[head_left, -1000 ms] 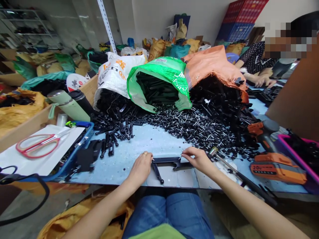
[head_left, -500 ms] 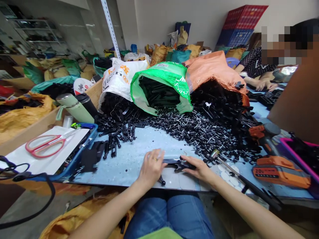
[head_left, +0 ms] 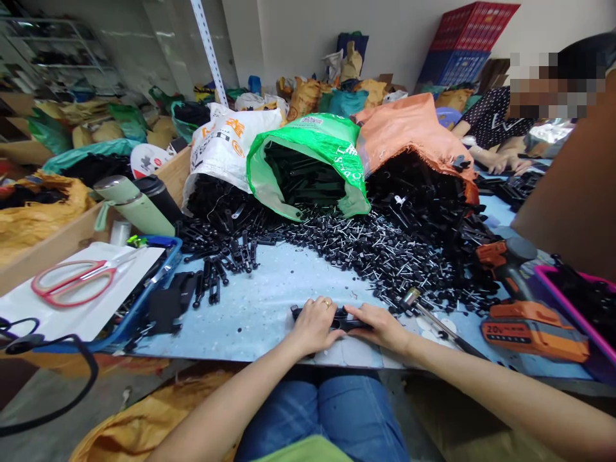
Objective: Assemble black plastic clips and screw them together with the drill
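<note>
My left hand (head_left: 315, 325) is closed round a long black plastic part (head_left: 339, 316) close to the table's front edge. One end of the part sticks out past the fingers on the left. My right hand (head_left: 383, 328) grips the right side of the same part, thumb and fingers pressed on it. Both palms hide much of its shape. Just right of my right hand lies a screwdriver-like tool (head_left: 440, 324) with a metal shaft. Beyond the hands spreads a heap of small black-headed screws or pins (head_left: 370, 247).
A white sack (head_left: 231, 138), a green sack (head_left: 312, 128) and an orange sack (head_left: 409, 125) spill black parts. Scissors (head_left: 72, 282) lie on a blue tray (head_left: 108, 343) at left. An orange cordless drill (head_left: 534, 330) lies right, beside a pink-rimmed bin (head_left: 563, 295). Another person's hands (head_left: 505, 162) work at far right.
My left hand has moved right, closer to my right hand, and turned over the black part. The part now lies straight between both hands. The view has shifted slightly.
</note>
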A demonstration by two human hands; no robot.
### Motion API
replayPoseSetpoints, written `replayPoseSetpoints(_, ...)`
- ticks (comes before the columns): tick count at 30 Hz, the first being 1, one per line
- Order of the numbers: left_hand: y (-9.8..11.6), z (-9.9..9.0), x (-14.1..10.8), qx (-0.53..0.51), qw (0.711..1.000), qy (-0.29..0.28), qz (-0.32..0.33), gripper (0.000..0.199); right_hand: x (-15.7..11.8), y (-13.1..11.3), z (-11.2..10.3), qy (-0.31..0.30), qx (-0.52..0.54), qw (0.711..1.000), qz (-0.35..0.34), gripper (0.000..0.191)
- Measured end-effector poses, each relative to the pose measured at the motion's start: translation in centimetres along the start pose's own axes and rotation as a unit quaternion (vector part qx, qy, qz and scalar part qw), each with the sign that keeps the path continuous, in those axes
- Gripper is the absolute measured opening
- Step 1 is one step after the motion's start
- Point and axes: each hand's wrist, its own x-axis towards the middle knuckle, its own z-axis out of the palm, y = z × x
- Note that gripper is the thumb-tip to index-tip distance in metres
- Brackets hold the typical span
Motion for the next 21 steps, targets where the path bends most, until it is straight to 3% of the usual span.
replayPoseSetpoints(5, 0.1, 0.2, 0.2, -0.006, 1.0, -0.002, -0.007, 0.052, 0.3, 0.7, -0.4, -0.039, 0.002, 0.997, -0.06, 0.051)
replayPoseSetpoints(10, 0.0, 0.5, 0.0, -0.009, 1.0, -0.001, -0.019, 0.042, 0.1, 0.2, -0.1, 0.019, 0.012, 1.0, 0.01, 0.053)
replayPoseSetpoints(14, 0.0, 0.5, 0.1, -0.015, 1.0, -0.001, -0.002, 0.047, 0.2, 0.7, -0.2, -0.053, 0.027, 0.997, -0.055, 0.048)
replayPoseSetpoints(16, 0.1, 0.4, 0.1, -0.015, 1.0, 0.007, -0.009, 0.048, 0.1, 0.8, -0.4, -0.044, 0.028, 0.998, -0.04, 0.047)
replayPoseSetpoints(19, 0.7, 0.0, -0.8, -0.022, 0.999, 0.043, 0.001, 0.046, 0.0, 0.0, -1.1, -0.039, 0.019, 0.999, -0.005, 0.047)
replayPoseSetpoints(21, 1.1, -0.5, -2.4, -0.024, 0.994, 0.102, 0.005, 0.038, 0.4, -1.4, -1.8, -0.032, -0.009, 0.999, 0.009, 0.05)
